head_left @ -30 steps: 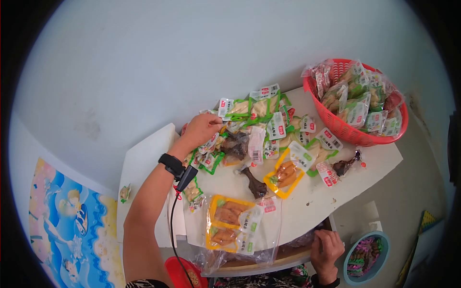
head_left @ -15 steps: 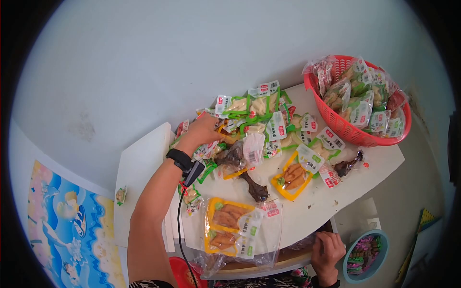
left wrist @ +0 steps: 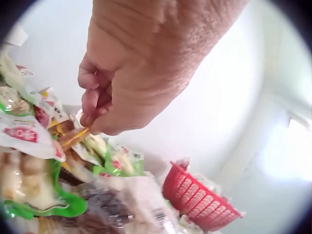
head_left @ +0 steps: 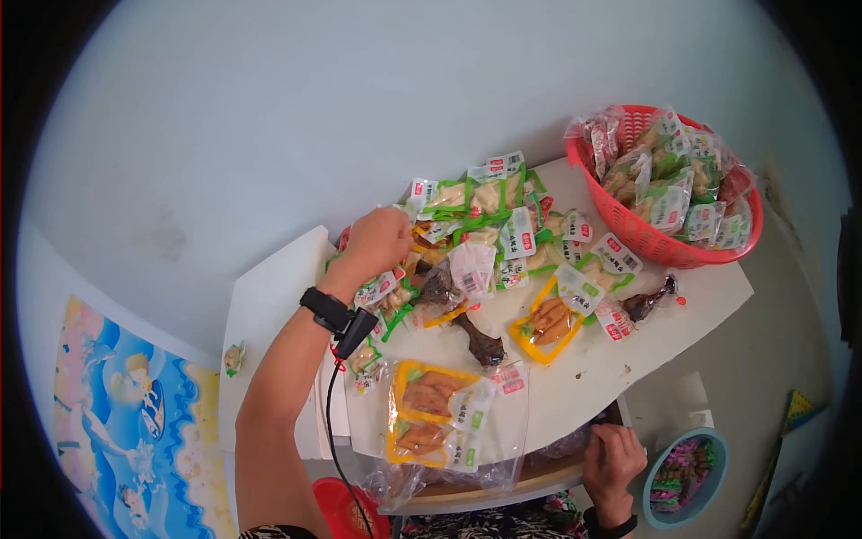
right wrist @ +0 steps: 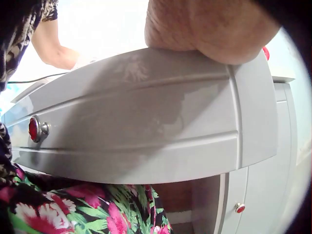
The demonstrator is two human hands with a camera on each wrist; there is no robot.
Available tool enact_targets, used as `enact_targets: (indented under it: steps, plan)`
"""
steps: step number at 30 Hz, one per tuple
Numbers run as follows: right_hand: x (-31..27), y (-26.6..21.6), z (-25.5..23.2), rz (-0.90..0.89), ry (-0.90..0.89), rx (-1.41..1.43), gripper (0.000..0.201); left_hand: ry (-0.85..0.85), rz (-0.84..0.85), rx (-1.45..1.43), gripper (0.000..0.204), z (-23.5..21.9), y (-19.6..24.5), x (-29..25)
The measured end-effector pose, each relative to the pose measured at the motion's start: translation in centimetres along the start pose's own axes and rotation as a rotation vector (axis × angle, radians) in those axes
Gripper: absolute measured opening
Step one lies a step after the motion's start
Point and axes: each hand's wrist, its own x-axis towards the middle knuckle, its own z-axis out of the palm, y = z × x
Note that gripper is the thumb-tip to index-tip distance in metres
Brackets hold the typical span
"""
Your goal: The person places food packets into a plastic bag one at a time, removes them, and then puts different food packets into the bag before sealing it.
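My left hand (head_left: 377, 241) is over the left part of a heap of sealed food packets. In the left wrist view its thumb and curled fingers pinch the edge of a yellow-edged packet (left wrist: 74, 138), most of which lies among the others. Just right of it are green-edged packets (head_left: 449, 198) and a dark wrapped piece of meat (head_left: 438, 286). My right hand (head_left: 614, 460) rests with loosely curled fingers at the right corner of the pulled-out drawer (right wrist: 146, 112), holding nothing visible. Its fingers are out of sight in the right wrist view.
A red basket (head_left: 620, 225) full of packets stands at the back right of the white table (head_left: 575, 395). Two yellow-edged packets (head_left: 431, 395) lie near the front on clear plastic. A blue bucket (head_left: 660, 512) and a red basin (head_left: 332, 503) are below.
My left hand reached into the heap, then drew back slightly with its fingers closed. The dark wrapped piece shifted toward the front, uncovering yellow-edged packaging. My right hand stays put.
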Motion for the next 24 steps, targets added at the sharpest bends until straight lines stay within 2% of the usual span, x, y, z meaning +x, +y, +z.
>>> enact_targets:
  steps: [2,5,8,11,14,17,20,23,24]
  plan:
    - [0.0,0.0,0.0,-0.002,0.006,-0.008,0.021,-0.087,-0.059,-0.201,0.014,-3.1,1.2,-0.2]
    - [-0.1,-0.1,0.0,0.001,-0.002,-0.012,0.021,-0.095,0.032,-0.610,0.023,-6.2,3.2,-0.7]
    - [0.0,-0.2,-0.1,0.007,-0.005,-0.018,0.021,-0.074,0.036,-0.998,0.025,-8.1,6.6,-1.3]
    - [0.1,-0.2,-0.1,0.015,-0.003,-0.025,0.021,-0.185,-0.074,-0.972,0.017,-6.1,4.8,0.0]
    - [-0.1,0.0,0.1,0.017,-0.004,-0.029,0.021,-0.116,0.169,-0.350,0.021,0.1,-0.4,0.8]
    - [-0.2,0.1,0.0,0.017,-0.014,-0.039,0.021,0.053,0.345,0.143,0.019,3.2,-1.7,-0.3]
    - [-0.1,0.0,0.0,0.024,-0.031,-0.045,0.021,-0.038,0.216,0.205,0.017,4.6,-2.1,-0.5]
    - [-0.1,0.1,0.1,0.016,-0.028,-0.043,0.021,-0.120,0.097,0.423,0.030,4.2,-0.4,0.2]
    - [-0.1,0.2,0.1,0.015,-0.026,-0.044,0.021,-0.113,0.093,0.393,0.036,4.8,-0.8,0.6]
